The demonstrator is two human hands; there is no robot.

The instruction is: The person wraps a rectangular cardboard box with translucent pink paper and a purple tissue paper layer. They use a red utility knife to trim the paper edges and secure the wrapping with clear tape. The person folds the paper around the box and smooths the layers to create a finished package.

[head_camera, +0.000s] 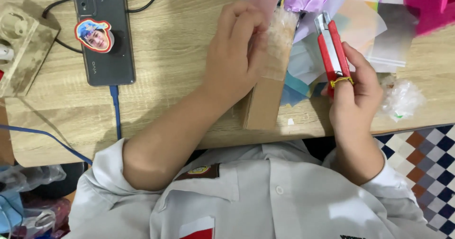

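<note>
My left hand (235, 54) grips the top of a tall brown cardboard box (263, 104) that stands near the table's front edge. Clear plastic wrap (279, 40) covers the box's upper part under my fingers. My right hand (358, 94) holds a red utility knife (332, 49) upright, just right of the box, its metal tip pointing away from me. A yellow rubber band circles the knife's lower end by my thumb.
A dark phone (104, 35) with a round sticker lies on the wooden table (170, 40), a blue cable (115, 111) plugged in. A dusty power strip (21, 45) sits far left. Coloured paper sheets (360, 11) and crumpled plastic (403, 99) lie at right. A checkered floor (426, 163) shows below.
</note>
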